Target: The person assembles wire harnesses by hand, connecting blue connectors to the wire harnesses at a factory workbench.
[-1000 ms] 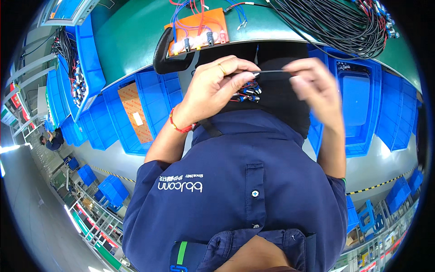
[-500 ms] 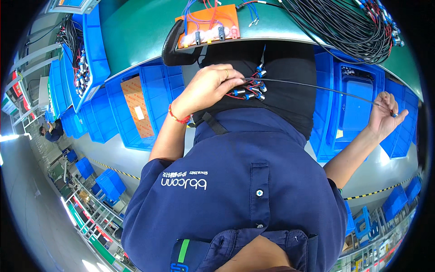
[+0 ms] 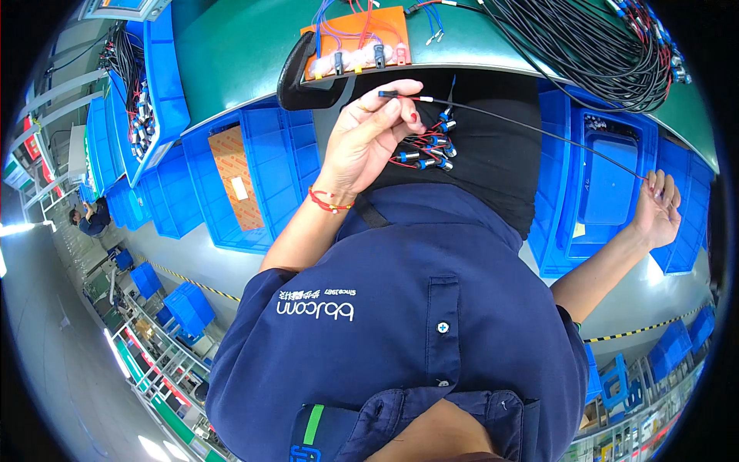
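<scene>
A thin black cable (image 3: 531, 128) is stretched across above my lap between my two hands. My left hand (image 3: 365, 142) pinches it near its left end, where red wire, a white band and a small dark connector (image 3: 389, 94) show at the fingertips. At the far right, my right hand (image 3: 658, 209) is closed on the cable's other end; the fingers hide that tip. Several silver-and-blue connectors (image 3: 439, 146) with red and black wires lie on my lap, just right of my left hand.
On the green table (image 3: 231, 54) stands an orange board (image 3: 396, 27) with wired connectors, beside a black curved part (image 3: 296, 73). A large bundle of black cables (image 3: 585, 58) lies at the right. Blue bins (image 3: 173, 196) flank my legs. Another person (image 3: 94, 219) is far left.
My left hand has risen from beside the lap connectors toward the table edge, and the cable's end now shows at its fingertips. My right hand has moved slightly down, its fingers curling in.
</scene>
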`<action>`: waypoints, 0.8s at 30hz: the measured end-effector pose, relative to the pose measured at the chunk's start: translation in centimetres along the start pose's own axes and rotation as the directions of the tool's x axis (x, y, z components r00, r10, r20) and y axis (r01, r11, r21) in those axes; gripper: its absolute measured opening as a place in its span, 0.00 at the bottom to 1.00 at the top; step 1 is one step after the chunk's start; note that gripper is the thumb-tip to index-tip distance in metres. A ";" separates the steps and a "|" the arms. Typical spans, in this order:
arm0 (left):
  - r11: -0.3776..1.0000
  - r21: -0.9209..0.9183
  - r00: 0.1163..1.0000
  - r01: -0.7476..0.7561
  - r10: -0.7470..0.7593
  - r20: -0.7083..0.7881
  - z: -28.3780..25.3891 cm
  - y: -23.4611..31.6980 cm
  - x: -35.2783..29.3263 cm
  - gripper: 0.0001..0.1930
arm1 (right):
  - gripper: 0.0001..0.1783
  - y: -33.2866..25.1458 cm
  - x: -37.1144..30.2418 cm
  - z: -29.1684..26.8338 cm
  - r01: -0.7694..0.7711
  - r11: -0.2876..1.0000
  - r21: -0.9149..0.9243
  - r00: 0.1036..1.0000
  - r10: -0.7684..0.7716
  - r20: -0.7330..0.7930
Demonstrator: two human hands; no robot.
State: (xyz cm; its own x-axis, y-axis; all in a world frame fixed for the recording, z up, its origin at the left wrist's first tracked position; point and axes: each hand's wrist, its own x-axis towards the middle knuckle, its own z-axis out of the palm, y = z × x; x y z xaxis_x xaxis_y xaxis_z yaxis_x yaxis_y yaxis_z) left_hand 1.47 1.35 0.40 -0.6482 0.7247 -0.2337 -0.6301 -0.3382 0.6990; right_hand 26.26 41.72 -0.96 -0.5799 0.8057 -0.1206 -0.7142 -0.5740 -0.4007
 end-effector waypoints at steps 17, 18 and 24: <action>0.968 -0.206 0.990 0.141 -0.132 0.057 1.2 0.0 1.5 0.11 | 0.08 3.5 0.4 1.1 -0.096 0.982 -0.160 0.987 0.115 0.116; 0.928 -0.332 0.984 0.171 -0.144 0.103 1.2 -0.2 1.6 0.11 | 0.08 3.6 0.4 1.0 -0.095 0.982 -0.162 0.987 0.114 0.110; 0.807 -0.549 0.973 0.215 -0.128 0.192 0.8 -1.0 2.4 0.12 | 0.09 4.2 0.5 1.0 -0.139 0.980 -0.142 0.986 0.150 0.071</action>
State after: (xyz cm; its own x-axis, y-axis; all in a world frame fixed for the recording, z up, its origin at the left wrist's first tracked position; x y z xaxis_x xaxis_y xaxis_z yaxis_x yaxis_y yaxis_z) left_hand 0.86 3.95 -0.34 -0.4679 0.8636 -0.1878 -0.8829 -0.4473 0.1429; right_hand 22.66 39.57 -1.81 -0.7070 0.6979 -0.1146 -0.5637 -0.6539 -0.5047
